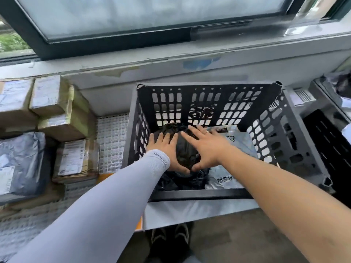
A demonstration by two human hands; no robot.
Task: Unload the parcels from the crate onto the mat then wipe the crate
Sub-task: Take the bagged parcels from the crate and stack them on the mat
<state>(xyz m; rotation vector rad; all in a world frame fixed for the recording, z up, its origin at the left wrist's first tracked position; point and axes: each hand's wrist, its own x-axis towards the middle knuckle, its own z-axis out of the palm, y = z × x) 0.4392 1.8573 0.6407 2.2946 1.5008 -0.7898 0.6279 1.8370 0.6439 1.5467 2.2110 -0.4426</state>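
We've got both arms reaching down into the black slotted plastic crate [209,103], left hand [167,147] and right hand [207,147] cupping the crinkly black plastic-wrapped parcel [187,150], fingers spread flat against it.

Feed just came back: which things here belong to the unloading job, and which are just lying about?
Job: black crate, black parcel under left hand and right hand, grey mailer, mat, unloaded boxes.
Lying about: window, second crate, shoes.

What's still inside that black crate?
Inside the crate: a black bag parcel held between the left hand and right hand, and a grey mailer. Anything beneath them is covered.
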